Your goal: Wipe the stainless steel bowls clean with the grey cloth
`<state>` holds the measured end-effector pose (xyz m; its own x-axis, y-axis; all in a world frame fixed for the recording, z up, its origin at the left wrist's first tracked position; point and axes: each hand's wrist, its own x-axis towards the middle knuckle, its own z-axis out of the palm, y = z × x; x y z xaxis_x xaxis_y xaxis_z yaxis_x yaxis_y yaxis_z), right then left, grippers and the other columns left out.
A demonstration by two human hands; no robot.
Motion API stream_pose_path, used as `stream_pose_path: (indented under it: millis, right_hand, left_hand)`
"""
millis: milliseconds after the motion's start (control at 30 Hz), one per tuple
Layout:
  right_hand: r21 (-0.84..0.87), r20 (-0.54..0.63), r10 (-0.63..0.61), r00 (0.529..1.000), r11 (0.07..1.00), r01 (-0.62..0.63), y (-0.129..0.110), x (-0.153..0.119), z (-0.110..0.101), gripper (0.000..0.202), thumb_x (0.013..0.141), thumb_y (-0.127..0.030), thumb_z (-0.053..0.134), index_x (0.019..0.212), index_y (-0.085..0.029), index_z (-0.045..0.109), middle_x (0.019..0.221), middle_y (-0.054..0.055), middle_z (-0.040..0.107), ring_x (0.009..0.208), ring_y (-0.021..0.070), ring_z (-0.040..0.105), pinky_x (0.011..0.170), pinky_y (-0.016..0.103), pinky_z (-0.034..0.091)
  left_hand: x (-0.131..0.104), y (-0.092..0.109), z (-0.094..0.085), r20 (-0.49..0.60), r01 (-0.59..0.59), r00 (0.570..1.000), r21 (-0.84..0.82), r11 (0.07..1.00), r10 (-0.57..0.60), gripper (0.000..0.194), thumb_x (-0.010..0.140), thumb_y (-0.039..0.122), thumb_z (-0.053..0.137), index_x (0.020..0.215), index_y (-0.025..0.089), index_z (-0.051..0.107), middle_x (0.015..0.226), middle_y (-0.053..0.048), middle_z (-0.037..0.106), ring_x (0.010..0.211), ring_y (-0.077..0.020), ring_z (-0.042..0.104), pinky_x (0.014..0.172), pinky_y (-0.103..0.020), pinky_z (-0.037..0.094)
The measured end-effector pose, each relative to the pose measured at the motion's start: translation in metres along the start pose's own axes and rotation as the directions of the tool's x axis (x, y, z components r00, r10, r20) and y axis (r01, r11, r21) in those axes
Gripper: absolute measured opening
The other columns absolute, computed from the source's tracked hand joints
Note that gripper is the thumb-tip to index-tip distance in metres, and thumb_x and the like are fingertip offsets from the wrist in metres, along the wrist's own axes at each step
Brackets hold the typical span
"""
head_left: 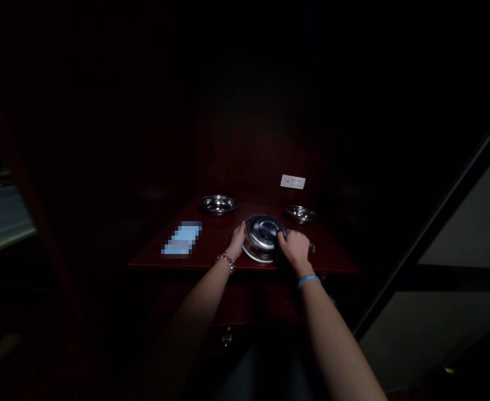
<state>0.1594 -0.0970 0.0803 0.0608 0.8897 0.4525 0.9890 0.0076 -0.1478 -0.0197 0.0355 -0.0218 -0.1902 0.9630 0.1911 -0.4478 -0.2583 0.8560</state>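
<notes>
Dark red desk (214,253) lies beneath the fingers. Between them, the upturned steel pan (260,236) should be stiff, slick; the right hand (295,249) curls round its handle (312,248), likely the surest hold. Left hand (237,242) touches the rim; whether pinching, I cannot tell.

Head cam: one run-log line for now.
left hand: touching metal bowl | right hand: at its right, grip unclear | rear: left dish, right dish

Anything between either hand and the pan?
Nothing visible: the left hand holds the left edge of the pan, the right hand its right side. One bowl sits behind left, another bowl behind right.
</notes>
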Motion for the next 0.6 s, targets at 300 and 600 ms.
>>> stream_pose_path:
  millis: [300,600]
  right_hand:
    - [-0.019,-0.117,0.2,0.973,0.979,-0.203,0.019,0.005,0.007,0.053,0.108,-0.033,0.033,0.1,-0.005,0.077,0.103,0.025,0.076,0.102,0.0283,0.074,0.099,0.042,0.044]
    - [0.327,-0.088,0.584,0.807,0.782,-0.531,0.04,0.009,0.01,0.075,0.107,-0.042,0.007,0.12,-0.006,0.072,0.109,0.028,0.075,0.094,0.0324,0.076,0.078,0.039,0.055]
  left_hand:
    - [0.004,-0.006,-0.003,0.079,-0.043,0.996,-0.011,0.999,0.044,0.054,0.078,0.064,0.072,0.1,0.014,0.075,0.099,-0.011,0.078,0.097,-0.0267,0.069,0.094,-0.04,0.051]
    - [0.002,-0.005,-0.004,0.107,-0.056,0.993,-0.002,0.998,0.056,0.052,0.079,0.062,0.072,0.097,0.014,0.076,0.096,-0.01,0.078,0.094,-0.0251,0.069,0.092,-0.037,0.05]
